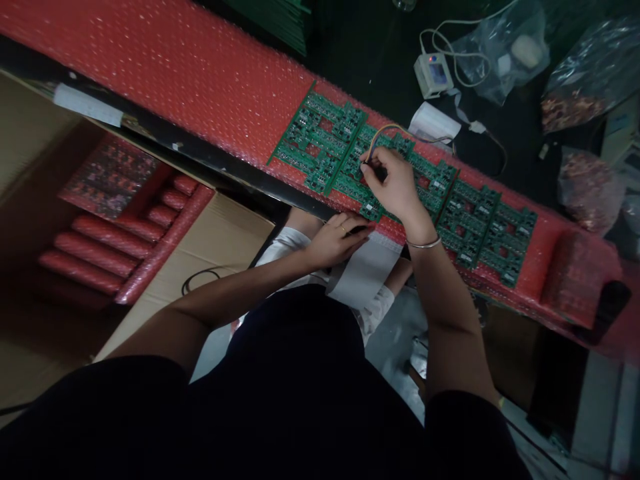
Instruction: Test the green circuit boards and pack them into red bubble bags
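Observation:
Green circuit boards (320,137) lie in a row on red bubble wrap along the table. My right hand (393,183), with a bangle at the wrist, is over the boards near the middle of the row. Its thumb and fingers pinch the end of a cable of coloured wires (387,128), held down at a board; the tip is mostly hidden by the fingers. My left hand (340,239) rests at the table's near edge, just below the boards, its fingers loosely stretched and holding nothing that I can see. A white paper strip (367,270) hangs beside it.
A small white device (433,75) with a lit red light and cords stands behind the boards, near a white roll (435,122). Plastic bags of copper-coloured parts (590,187) lie at right. At left, a cardboard box (220,247) contains red bubble-wrapped bundles (100,247).

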{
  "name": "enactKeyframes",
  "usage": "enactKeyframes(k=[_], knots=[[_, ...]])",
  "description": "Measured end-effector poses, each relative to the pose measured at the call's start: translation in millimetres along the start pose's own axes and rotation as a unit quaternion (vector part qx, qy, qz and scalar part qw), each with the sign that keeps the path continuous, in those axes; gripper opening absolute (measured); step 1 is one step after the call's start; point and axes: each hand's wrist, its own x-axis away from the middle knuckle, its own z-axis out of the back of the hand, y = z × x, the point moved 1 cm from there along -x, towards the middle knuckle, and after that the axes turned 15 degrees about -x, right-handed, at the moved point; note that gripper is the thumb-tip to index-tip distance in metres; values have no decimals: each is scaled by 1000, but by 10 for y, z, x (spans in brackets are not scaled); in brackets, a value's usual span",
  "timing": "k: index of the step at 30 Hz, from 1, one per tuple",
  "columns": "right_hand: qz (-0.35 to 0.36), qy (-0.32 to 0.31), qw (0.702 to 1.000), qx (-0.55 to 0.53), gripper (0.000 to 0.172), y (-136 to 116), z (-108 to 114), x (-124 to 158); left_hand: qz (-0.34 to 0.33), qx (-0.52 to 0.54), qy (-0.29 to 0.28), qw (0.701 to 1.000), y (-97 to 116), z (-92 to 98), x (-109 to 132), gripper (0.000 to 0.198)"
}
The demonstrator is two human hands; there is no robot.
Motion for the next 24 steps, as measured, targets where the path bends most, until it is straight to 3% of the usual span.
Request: enactKeyframes(k=[3, 8, 14, 19, 24], knots=[[0, 0, 1000, 3, 22, 19, -11, -3, -39, -46, -22, 998, 14, -16, 100, 32], [1, 0, 1000, 3, 20, 6, -10, -10, -65, -73, 1, 995, 36, -49, 211, 38], [12, -2, 1000, 9, 19, -1, -9, -23, -47, -47, -30, 997, 41, -54, 233, 31], [11, 2, 1000, 10, 18, -4, -16, -17, 16, -13, -23, 1000, 5, -54, 137, 25], [3, 1, 1000, 9, 19, -28, -15, -4, 24, -1, -15, 1000, -14, -52, 72, 18]])
